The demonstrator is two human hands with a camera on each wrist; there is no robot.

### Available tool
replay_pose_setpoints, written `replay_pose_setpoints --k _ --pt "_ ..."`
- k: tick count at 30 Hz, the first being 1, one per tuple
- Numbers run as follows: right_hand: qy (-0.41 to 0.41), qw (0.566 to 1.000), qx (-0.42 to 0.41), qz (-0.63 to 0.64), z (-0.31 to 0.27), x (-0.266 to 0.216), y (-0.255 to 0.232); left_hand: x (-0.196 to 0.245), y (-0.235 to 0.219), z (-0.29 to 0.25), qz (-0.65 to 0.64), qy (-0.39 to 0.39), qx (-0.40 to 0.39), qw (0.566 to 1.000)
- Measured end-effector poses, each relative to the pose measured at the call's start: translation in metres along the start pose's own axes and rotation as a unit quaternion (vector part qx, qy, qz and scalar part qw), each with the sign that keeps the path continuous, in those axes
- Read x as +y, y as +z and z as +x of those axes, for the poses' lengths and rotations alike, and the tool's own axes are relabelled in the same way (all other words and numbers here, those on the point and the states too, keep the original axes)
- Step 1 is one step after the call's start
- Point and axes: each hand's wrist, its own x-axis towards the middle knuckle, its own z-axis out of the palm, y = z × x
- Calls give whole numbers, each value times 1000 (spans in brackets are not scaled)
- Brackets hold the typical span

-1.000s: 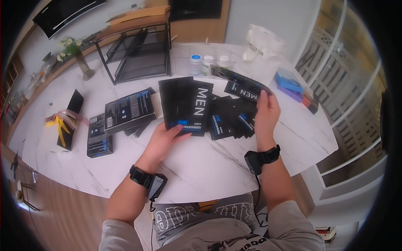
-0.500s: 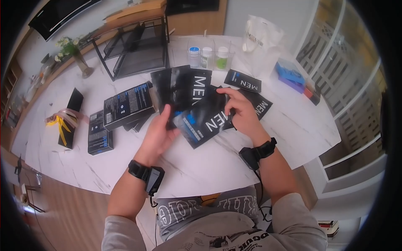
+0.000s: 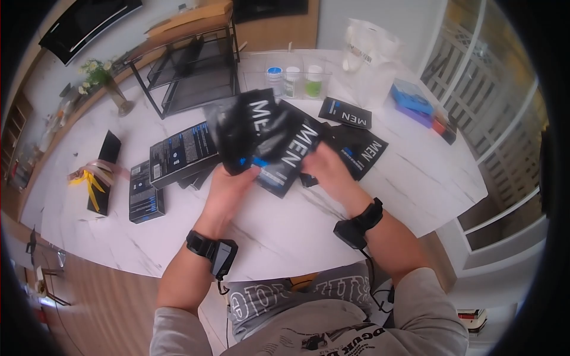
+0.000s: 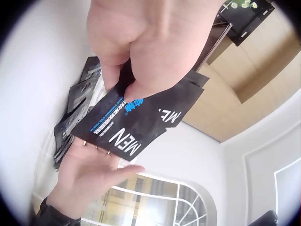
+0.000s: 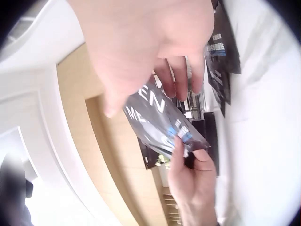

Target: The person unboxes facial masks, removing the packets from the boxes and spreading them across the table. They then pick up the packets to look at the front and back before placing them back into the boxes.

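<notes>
A few overlapping black foil sachets (image 3: 285, 160) marked MEN are held up over the table in the head view. My left hand (image 3: 228, 193) pinches them by their lower edge, thumb on the printed front, as the left wrist view also shows. At their right edge is my right hand (image 3: 335, 172), blurred in the head view. In the left wrist view its fingertips pass behind the sachets (image 4: 141, 125), while its thumb stands out apart from them. More black sachets (image 3: 362, 157) lie spread on the table to the right, and a single sachet (image 3: 345, 113) lies beyond them.
Black printed boxes (image 3: 181, 151) lie left of the hands, near a black box (image 3: 107, 148) tied with ribbon. Behind stand a mesh rack (image 3: 199, 89) and a clear holder with bottles (image 3: 313, 83). A white bag (image 3: 368, 56) and blue box (image 3: 411, 98) are farther right.
My right hand has left the single sachet, now lying on the table, and brought another from the right onto those in my left hand. The held sachets now overlap more closely.
</notes>
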Motion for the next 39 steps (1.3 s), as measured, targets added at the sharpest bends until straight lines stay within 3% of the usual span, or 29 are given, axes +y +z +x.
replay_pose_setpoints --k 1,2,4,7,11,14,29,35,39 --pt "-37 999 19 -30 -4 -4 17 -1 -1 -1 51 -22 -14 998" --pt "-78 982 42 -169 -6 -4 19 -3 0 -2 43 -23 -26 998" --pt "-64 977 75 -191 -8 -2 22 -5 5 -3 24 -24 -50 998" --pt "-116 960 118 -225 -5 -2 15 0 7 -5 -19 -23 -34 999" --pt "-88 968 116 -206 -2 -2 1 6 12 -8 -41 -15 -50 998" --pt "-28 991 75 -107 -3 -4 4 4 8 -7 29 -16 -74 997" --pt "-46 977 114 -175 -1 5 0 2 6 -7 66 1 -52 996" --pt "-12 980 125 -156 -3 -6 -3 4 5 -7 81 6 -18 997" --pt "-38 984 122 -125 -3 -3 -3 5 6 -8 102 1 -29 994"
